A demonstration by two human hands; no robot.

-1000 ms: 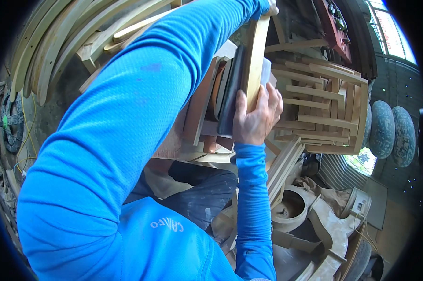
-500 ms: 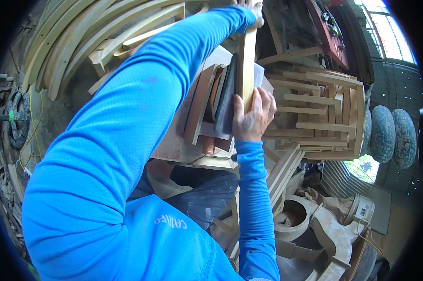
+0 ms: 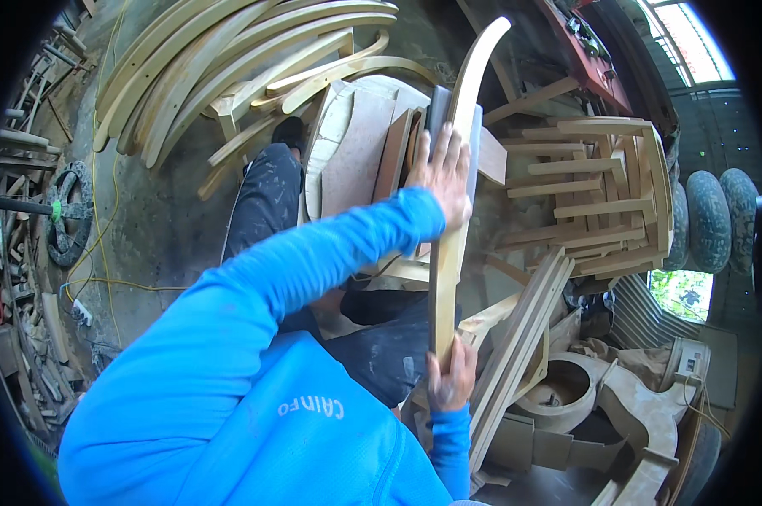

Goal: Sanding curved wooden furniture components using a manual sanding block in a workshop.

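Workshop floor [image 3: 157,228] strewn with curved wooden slats [image 3: 229,51], stacked chair frames [image 3: 600,194]

Free room was scarce. The long curved wooden slat [image 3: 453,211] ran from near to far through the middle, with the left hand [image 3: 442,175] pressed on its far part and the right hand [image 3: 452,381] gripping its near end. Just left of the slat, flat wooden panels [image 3: 355,152] stood close, leaving only a narrow slot. To the right, a stack of wooden frames [image 3: 600,194] and leaning boards [image 3: 524,329] crowded in. Far left, a pile of bent wooden strips [image 3: 229,59] lay across the floor. The bare concrete floor [image 3: 161,228] at left offered the widest open passage.
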